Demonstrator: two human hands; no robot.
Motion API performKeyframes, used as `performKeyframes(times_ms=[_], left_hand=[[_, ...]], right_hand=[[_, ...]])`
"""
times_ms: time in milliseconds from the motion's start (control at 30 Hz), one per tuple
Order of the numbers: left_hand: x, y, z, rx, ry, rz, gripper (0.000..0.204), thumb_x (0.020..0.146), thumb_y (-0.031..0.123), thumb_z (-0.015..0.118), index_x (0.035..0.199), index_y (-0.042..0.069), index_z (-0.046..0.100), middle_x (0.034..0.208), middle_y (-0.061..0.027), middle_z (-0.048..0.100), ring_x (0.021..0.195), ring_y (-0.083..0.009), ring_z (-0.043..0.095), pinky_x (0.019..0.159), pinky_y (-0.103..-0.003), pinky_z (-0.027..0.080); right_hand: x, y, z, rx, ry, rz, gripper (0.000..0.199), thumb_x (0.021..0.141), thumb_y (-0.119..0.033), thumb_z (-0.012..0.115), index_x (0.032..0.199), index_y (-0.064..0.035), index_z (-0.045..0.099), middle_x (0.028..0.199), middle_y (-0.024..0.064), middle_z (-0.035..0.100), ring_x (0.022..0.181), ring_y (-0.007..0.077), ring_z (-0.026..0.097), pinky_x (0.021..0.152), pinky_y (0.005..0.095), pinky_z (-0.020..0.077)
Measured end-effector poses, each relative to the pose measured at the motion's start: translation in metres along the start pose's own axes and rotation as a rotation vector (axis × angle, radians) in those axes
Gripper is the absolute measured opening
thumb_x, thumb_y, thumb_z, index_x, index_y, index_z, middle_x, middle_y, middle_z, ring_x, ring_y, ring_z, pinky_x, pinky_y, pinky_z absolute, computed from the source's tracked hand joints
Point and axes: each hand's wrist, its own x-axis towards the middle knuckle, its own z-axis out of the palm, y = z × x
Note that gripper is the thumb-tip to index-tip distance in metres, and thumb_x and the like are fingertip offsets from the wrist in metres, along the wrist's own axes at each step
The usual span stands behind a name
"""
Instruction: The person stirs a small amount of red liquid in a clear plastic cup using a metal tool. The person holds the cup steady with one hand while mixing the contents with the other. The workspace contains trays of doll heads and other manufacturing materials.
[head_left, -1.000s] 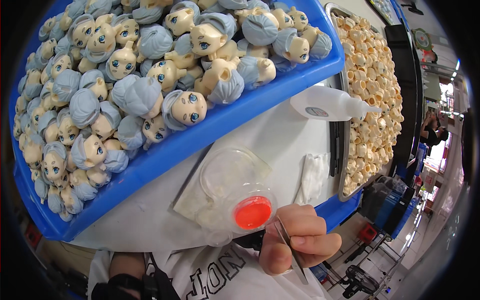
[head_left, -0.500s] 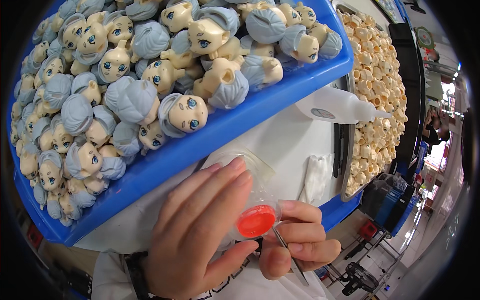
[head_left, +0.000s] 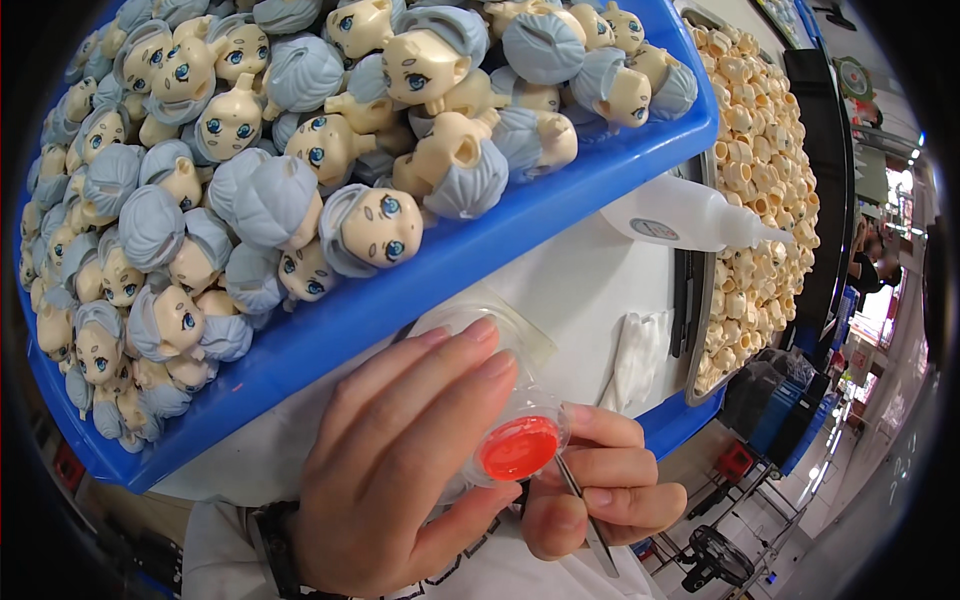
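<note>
My left hand point(head_left: 410, 450), wearing a dark wristband, curls around a clear plastic cup point(head_left: 548, 402) tilted toward me. Bright red-orange paste or paint point(head_left: 519, 448) lies in a round patch in it. Beside the cup's right edge, my right hand point(head_left: 605, 485) pinches a slim metal tool point(head_left: 592, 525) that looks like tweezers; its tip is hidden at the cup's edge. The right index finger and thumb rest close to the cup. Behind my left fingers stands a clear round container point(head_left: 520, 325), partly covered.
A blue tray point(head_left: 400, 315) heaped with grey-blue-haired doll heads fills the upper left. Right of it lies a white squeeze bottle point(head_left: 680, 212). A metal tray point(head_left: 704, 290) holds many beige hollow parts. A crumpled white cloth point(head_left: 636, 360) lies nearer. A fan point(head_left: 716, 555) stands lower right.
The view has shifted slightly, moving the scene a little to the right. Both hands keep the same hold on the cup and the metal tool.
</note>
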Motion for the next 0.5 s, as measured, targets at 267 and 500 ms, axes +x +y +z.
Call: performKeyframes(times_ms=[267,500], left_hand=[[-0.0005,-0.0002,0.0001,-0.005,0.0,0.005,0.056,0.075,0.024,0.066,0.117,-0.006,0.046,0.118,-0.0254,0.051,0.107,-0.0377,0.05,0.092,-0.043,0.038],[0.0001,-0.0005,0.0017,0.02,0.009,0.019,0.054,0.076,0.025,0.065,0.116,-0.007,0.046,0.116,-0.025,0.052,0.106,-0.0377,0.051,0.091,-0.043,0.039]], right_hand=[[0.0012,-0.0008,0.0001,-0.001,-0.009,0.001,0.024,0.083,-0.014,0.056,0.082,-0.0023,0.035,0.057,0.0077,0.041,0.051,0.0204,0.044,0.07,0.0391,0.0512],[-0.0066,-0.0028,0.0012,0.089,0.104,0.043,0.032,0.071,-0.002,0.068,0.082,-0.0006,0.038,0.073,0.0177,0.059,0.078,0.0415,0.062,0.065,0.0388,0.0565]])
